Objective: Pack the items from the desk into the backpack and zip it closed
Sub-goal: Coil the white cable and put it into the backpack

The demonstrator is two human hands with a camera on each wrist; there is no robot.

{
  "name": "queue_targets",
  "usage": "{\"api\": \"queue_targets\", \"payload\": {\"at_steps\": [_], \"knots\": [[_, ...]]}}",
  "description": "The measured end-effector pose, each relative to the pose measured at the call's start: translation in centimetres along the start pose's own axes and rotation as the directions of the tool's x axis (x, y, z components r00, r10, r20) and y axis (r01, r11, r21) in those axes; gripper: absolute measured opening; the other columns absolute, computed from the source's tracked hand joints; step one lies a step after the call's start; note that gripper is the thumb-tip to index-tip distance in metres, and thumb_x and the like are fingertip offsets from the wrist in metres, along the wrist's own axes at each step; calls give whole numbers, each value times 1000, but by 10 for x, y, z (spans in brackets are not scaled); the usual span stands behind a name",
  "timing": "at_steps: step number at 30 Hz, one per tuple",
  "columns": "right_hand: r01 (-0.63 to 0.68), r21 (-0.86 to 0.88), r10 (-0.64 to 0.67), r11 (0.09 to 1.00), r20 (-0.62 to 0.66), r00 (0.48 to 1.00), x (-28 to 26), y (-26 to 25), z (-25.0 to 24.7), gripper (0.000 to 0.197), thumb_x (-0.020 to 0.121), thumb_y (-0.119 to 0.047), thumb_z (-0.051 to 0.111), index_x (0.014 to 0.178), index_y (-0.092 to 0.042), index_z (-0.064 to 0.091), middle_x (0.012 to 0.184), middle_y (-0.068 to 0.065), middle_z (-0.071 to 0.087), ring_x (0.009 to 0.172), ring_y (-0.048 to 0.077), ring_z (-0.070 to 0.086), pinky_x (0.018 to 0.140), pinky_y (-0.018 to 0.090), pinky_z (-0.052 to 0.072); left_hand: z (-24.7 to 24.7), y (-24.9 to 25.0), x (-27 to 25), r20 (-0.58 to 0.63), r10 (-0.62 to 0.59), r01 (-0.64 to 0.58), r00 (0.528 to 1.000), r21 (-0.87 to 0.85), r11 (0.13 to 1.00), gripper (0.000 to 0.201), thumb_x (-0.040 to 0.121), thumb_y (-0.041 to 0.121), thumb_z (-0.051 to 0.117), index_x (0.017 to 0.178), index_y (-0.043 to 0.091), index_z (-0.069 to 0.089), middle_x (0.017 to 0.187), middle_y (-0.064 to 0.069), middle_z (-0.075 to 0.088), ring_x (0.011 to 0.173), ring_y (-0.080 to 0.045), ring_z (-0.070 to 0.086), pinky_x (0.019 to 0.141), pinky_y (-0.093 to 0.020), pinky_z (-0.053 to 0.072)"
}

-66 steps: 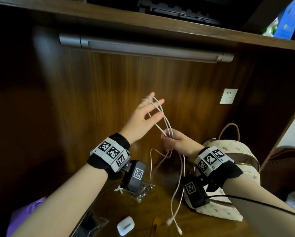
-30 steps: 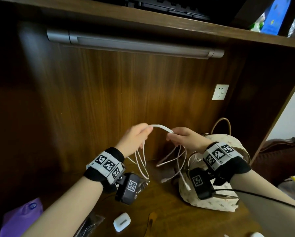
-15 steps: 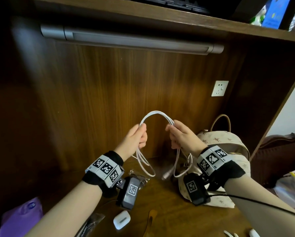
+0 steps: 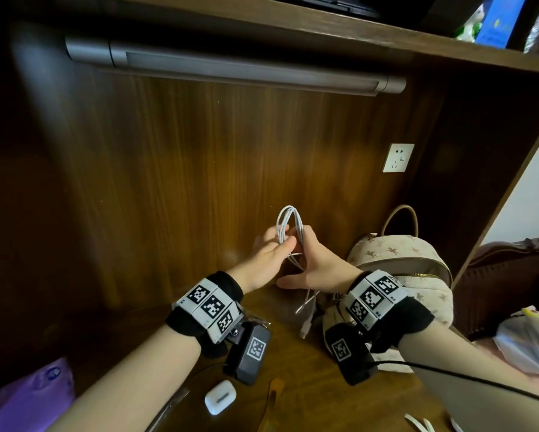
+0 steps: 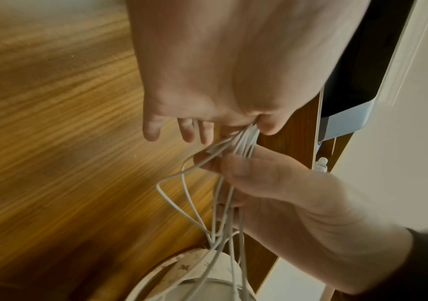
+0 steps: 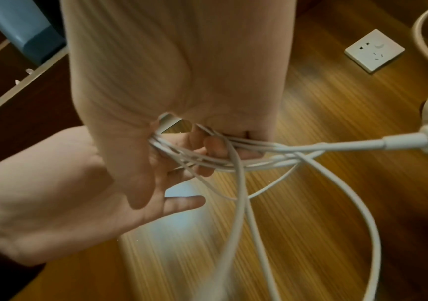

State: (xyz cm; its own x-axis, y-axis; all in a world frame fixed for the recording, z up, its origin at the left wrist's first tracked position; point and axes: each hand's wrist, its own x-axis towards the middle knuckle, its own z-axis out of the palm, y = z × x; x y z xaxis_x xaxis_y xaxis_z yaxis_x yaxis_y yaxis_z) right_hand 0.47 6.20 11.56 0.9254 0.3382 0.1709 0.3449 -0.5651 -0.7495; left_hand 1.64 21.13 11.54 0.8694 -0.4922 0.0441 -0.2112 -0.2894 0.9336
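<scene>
A white charging cable (image 4: 288,218) is folded into a narrow bundle of loops above the desk, and both hands hold it. My left hand (image 4: 279,243) pinches the strands between thumb and fingers; the left wrist view shows this pinch (image 5: 246,134). My right hand (image 4: 304,241) curls its fingers round the same bundle (image 6: 207,151), with its thumb sticking out below. The cable's loose ends and a plug (image 4: 305,330) hang beside the backpack. The beige star-patterned backpack (image 4: 418,260) stands just right of the hands, its gold zipper visible.
A white earbud case (image 4: 220,396) and an orange strap (image 4: 272,397) lie on the wooden desk (image 4: 293,369) near me. A purple pouch (image 4: 34,397) sits at the left, a plastic bag (image 4: 530,341) at the right. A wall socket (image 4: 398,158) and lamp bar (image 4: 230,63) are behind.
The two hands have come together, squeezing the wide cable arch into a narrow folded loop. The hanging strands are gathered closer under the hands.
</scene>
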Motion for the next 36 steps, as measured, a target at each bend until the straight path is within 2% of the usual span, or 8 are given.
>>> {"api": "queue_targets", "payload": {"at_steps": [4,11,15,20,24,29,33,36], "knots": [[-21,-139,1,990,-147,989,1,4,0,63,70,-19,81,117,-13,40,113,4,46,101,13,51,84,26,49,2,8,-7,65,-44,45,997,-19,999,48,101,40,27,143,19,36,150,3,27,134,-8,26,105,-24,18],[-47,-114,38,992,-79,996,-3,12,2,33,89,-13,61,115,-11,40,104,7,57,95,20,57,81,31,48,1,9,-10,17,11,-15,1000,268,963,45,100,38,36,142,24,34,152,7,17,141,-13,12,112,-33,14],[-103,-82,100,991,-39,994,-8,20,1,27,92,-12,53,115,-13,39,88,1,63,87,18,64,82,32,52,-11,5,-5,-210,188,-123,959,288,950,42,86,43,60,120,22,47,131,8,40,124,-9,38,99,-29,33],[-2,-214,6,977,17,1000,-10,17,8,13,95,-10,46,101,-21,42,75,-12,60,69,-5,59,71,10,45,-13,9,-1,-102,104,-91,989,124,988,60,84,50,62,133,28,36,124,10,46,111,-8,49,88,-25,40],[69,-218,-59,974,51,997,-7,5,7,18,96,-8,45,85,-20,53,72,-15,59,67,-11,58,71,6,42,-4,10,-4,-122,201,-188,972,107,976,45,77,48,68,112,27,48,102,6,59,96,-9,58,81,-26,50],[74,-158,-82,985,-46,996,-10,3,-2,15,96,-21,50,91,-9,58,80,0,71,70,1,62,73,18,48,-5,21,-7,-292,366,-325,883,180,928,18,87,27,64,94,16,51,85,1,60,73,1,57,64,-13,46],[76,-114,-95,991,-166,982,-13,3,-4,24,94,-27,54,82,-6,59,66,-3,63,55,0,54,58,14,40,-16,29,-8,-401,344,-367,849,22,930,11,88,20,62,88,16,51,78,-2,55,73,-9,57,74,-28,49],[59,-10,-60,998,-190,980,-14,5,-6,23,92,-28,56,86,-7,60,74,9,66,66,18,61,67,32,50,-18,34,-11,-436,350,-404,829,-33,914,20,88,17,61,78,24,45,72,10,50,74,-10,56,76,-31,48]]}}
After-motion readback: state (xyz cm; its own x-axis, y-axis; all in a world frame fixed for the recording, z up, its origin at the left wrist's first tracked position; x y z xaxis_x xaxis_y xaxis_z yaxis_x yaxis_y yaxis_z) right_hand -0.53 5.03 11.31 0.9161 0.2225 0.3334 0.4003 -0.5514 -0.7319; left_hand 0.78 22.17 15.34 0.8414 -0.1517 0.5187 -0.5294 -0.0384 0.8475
